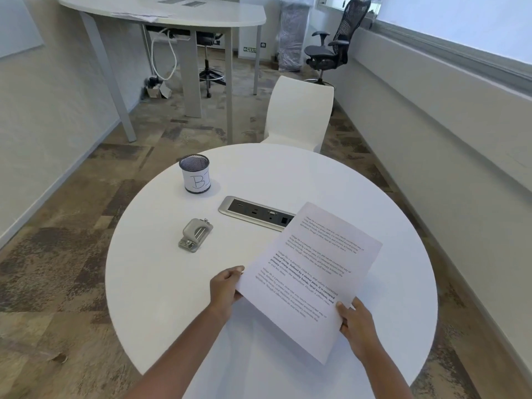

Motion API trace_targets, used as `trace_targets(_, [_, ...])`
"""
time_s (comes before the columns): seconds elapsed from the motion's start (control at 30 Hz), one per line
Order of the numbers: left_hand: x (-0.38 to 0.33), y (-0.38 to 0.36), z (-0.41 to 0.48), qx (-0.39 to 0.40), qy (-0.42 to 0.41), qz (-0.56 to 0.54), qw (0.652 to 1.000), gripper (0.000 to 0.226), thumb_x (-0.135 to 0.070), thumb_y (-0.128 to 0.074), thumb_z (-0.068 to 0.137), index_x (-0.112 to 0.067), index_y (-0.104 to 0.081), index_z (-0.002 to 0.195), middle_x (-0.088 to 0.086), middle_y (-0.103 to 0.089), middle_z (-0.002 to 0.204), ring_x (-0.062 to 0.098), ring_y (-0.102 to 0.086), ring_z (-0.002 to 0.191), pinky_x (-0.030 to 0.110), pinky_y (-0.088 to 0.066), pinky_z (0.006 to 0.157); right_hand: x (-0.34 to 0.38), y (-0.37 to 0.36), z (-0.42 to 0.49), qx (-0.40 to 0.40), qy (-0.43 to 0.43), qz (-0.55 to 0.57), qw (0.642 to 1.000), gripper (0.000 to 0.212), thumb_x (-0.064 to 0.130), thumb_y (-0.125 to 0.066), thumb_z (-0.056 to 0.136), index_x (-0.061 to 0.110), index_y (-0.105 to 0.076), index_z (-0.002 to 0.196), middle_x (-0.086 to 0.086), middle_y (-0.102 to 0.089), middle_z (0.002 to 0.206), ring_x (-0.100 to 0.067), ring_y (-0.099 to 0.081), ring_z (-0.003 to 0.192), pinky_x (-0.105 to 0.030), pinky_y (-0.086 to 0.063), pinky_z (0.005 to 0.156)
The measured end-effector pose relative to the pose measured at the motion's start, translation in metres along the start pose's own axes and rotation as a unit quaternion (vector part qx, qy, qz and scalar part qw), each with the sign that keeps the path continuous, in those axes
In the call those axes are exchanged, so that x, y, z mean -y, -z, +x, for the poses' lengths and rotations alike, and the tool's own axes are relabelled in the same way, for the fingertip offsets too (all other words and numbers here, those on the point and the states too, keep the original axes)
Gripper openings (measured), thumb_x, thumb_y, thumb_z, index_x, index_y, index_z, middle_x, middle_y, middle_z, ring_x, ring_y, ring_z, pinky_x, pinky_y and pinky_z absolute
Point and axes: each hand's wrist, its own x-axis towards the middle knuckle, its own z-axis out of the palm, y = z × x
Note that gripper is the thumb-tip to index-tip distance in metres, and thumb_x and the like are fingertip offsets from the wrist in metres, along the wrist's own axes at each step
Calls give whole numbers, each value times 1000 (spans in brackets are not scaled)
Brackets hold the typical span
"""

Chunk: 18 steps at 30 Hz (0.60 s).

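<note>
The left hand [226, 289] and right hand [355, 319] are each pinching a near edge of the printed sheet [311, 272], holding it just above the white desk [161, 283]; being light and floppy, it is likely needing two-edge support against sagging.

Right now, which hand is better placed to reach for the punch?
Left, probably. Both hands hold the sheet, but the punch lies nearer the left hand; the right hand would have to cross the sheet.
</note>
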Motion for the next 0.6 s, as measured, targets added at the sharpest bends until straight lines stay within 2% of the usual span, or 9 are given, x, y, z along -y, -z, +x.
trace_targets(0.1, [-10,6,5,27,-4,77,997,20,-6,-50,93,2,-62,108,2,-63,76,12,-55,54,15,-44,44,3,4,-1,36,-1,-26,999,27,0,-45,92,17,-56,110,-4,-67,104,-24,-63,96,-33,-54,73])
trace_targets(0.17, [-16,8,9,49,-4,123,991,19,-6,-53,92,1,-65,104,2,-64,73,9,-55,42,12,-44,42,6,4,-2,62,-4,-48,997,26,1,-46,92,19,-58,106,-1,-69,99,-20,-65,91,-28,-56,65])
trace_targets(0.27, [-23,9,18,67,-18,161,984,18,-3,-54,91,4,-65,103,3,-64,73,10,-58,45,16,-50,49,7,0,-2,93,-16,-77,993,25,1,-47,92,17,-58,108,-5,-70,101,-21,-67,90,-29,-57,65])
trace_targets(0.37, [-31,11,26,75,-39,191,978,17,-2,-56,89,3,-66,101,3,-64,71,12,-58,49,15,-51,49,7,-6,-3,114,-22,-91,989,26,2,-49,91,15,-57,112,-10,-70,104,-25,-67,90,-31,-59,67])
trace_targets(0.5, [-37,17,38,72,-46,218,972,14,-2,-59,87,2,-67,99,5,-65,73,18,-60,56,18,-53,52,6,-19,-4,111,-19,-105,988,25,3,-49,92,15,-57,111,-9,-71,101,-25,-67,89,-29,-58,64])
trace_targets(0.6, [-38,22,47,65,-53,245,966,15,-2,-60,86,3,-67,98,12,-66,81,20,-59,56,23,-52,56,5,-30,-3,106,-10,-126,986,24,3,-48,92,16,-56,111,-7,-71,101,-24,-68,89,-31,-57,67])
